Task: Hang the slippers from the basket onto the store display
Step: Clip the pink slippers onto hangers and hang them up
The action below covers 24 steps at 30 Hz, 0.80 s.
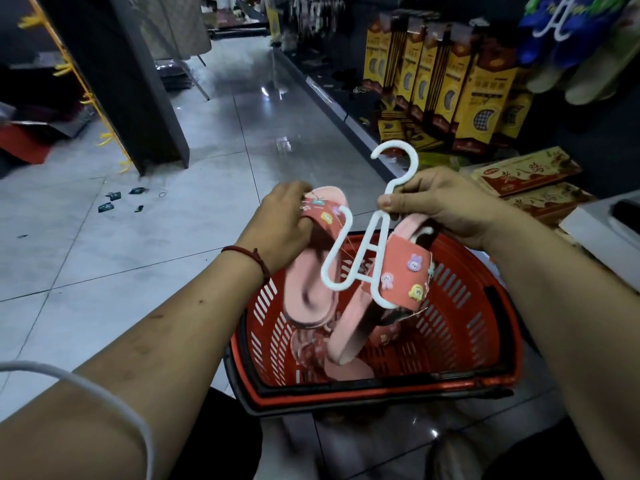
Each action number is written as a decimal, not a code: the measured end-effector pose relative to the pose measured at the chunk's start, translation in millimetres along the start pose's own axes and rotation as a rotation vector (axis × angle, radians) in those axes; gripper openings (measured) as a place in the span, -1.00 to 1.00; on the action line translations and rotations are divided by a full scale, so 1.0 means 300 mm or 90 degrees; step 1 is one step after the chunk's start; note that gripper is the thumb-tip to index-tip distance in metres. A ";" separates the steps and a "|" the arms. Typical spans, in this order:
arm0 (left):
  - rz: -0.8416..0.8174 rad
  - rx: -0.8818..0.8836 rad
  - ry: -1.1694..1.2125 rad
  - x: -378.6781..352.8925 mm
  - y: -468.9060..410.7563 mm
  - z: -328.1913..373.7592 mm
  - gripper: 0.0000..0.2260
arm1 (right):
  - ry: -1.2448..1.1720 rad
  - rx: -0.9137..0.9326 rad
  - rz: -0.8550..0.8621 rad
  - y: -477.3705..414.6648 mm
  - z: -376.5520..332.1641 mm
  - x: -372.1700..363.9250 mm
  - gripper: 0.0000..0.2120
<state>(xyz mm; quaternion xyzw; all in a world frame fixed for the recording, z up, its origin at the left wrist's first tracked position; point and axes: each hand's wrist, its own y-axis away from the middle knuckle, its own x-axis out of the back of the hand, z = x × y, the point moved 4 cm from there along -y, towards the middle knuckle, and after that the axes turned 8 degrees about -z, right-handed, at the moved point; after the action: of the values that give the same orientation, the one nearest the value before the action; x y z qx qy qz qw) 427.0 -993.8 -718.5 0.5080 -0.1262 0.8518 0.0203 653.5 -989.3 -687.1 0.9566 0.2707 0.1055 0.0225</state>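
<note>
A white plastic hanger (360, 244) with a hook on top is held above the red basket (467, 327). My right hand (440, 206) pinches the hanger's neck just below the hook. A pink slipper (401, 275) with small cartoon charms on its strap hangs from the hanger's right arm. My left hand (280, 223) grips the strap of a second pink slipper (311, 275) at the hanger's left arm; whether its strap is threaded on, I cannot tell. More pink slippers (311, 351) lie in the basket below.
Yellow and brown boxed goods (450, 81) fill the shelf at right, with flat red boxes (526, 171) below them. Blue slippers on a white hanger (561, 26) hang at the upper right. A dark pillar (131, 81) with yellow hooks stands left. Small dark scraps (117, 199) litter the tiled floor.
</note>
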 end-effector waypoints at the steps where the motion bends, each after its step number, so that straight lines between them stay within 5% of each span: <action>1: 0.008 -0.014 0.011 0.001 0.000 0.012 -0.57 | 0.012 -0.013 -0.019 -0.002 0.002 -0.005 -0.85; 8: 0.066 -0.071 0.064 0.015 0.010 0.075 -0.58 | 0.055 -0.064 -0.101 -0.026 0.028 -0.041 -0.77; 16: 0.017 -0.208 0.053 0.009 0.032 0.116 -0.52 | 0.099 -0.073 0.030 -0.029 0.054 0.035 -0.79; 24: -0.057 -0.209 0.001 -0.010 0.023 0.076 -0.38 | 0.100 0.076 0.212 -0.011 0.010 0.101 -0.80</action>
<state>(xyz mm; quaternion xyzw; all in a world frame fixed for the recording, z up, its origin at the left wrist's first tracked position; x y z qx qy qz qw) 446.9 -1005.5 -712.0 0.5024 -0.2405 0.8185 0.1408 677.6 -970.5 -684.6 0.9766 0.1155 0.1659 -0.0730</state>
